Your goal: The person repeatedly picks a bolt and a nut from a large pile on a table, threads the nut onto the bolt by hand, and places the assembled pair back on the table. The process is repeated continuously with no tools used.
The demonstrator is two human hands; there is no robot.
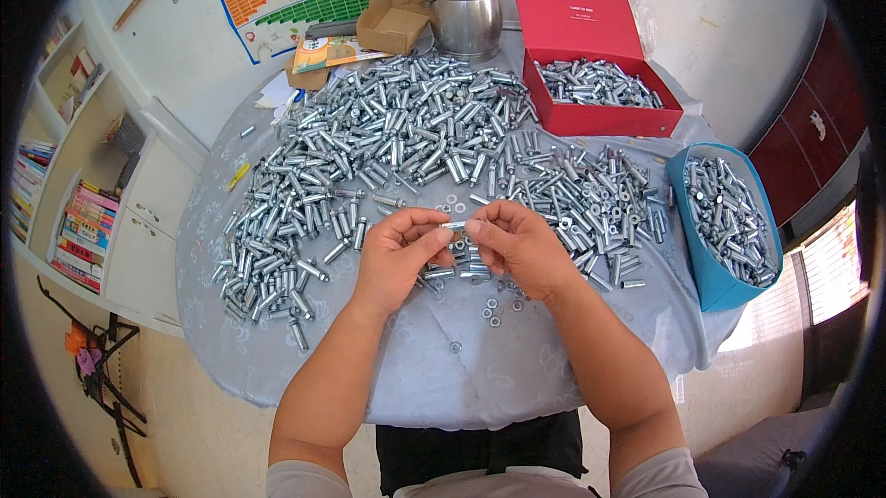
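Between my two hands, over the near middle of the table, is a small silvery expansion bolt [455,225]. My left hand [402,252] pinches one end of it with thumb and forefinger. At its other end, my right hand [513,241] closes thumb and fingertips on it; the fingers cover most of that end. A large heap of expansion bolts [397,120] spreads beyond and to the left of my hands. Loose metal sleeves and bolts [600,198] lie to the right. Several nuts and washers [494,304] are scattered just below my hands, with a lone nut [455,348] nearer me.
A red box [600,120] with its lid up holds bolts at the back right. Near the right edge, a teal fabric bin [701,249] is full of them. A steel pot [464,13], an open cardboard box [392,23] and a yellow pen [238,177] also rest on the grey-clothed table [425,396].
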